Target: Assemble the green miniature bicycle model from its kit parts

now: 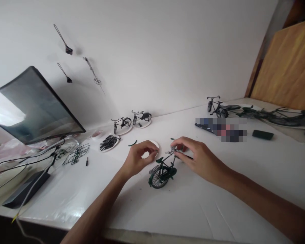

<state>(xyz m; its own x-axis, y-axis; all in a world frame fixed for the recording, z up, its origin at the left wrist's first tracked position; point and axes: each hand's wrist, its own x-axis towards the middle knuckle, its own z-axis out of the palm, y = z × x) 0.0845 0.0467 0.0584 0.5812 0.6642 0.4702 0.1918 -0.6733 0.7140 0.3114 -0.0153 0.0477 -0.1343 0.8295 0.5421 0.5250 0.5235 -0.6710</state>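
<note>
A small dark green model bicycle [162, 172] stands tilted on the white table, its rear wheel towards the left. My right hand [193, 154] grips the bicycle at its handlebar end, with thumb and fingers pinched there. To the left, my left hand [142, 156] is curled, thumb and forefinger brought together at a tiny dark piece too small to name. That hand is apart from the bicycle, above and left of its seat. Behind the left hand lies a white plate [156, 145], partly hidden. A curved green strip [132, 143] rests beside this plate.
Two finished-looking model bicycles [122, 124] stand on plates by the wall. Black parts [109, 142] fill another plate, with green part frames [76, 154] further left. A monitor [38, 105], cables and a black box [26, 189] occupy the left. More bicycles [217, 108] and a dark green case [262, 135] are at right.
</note>
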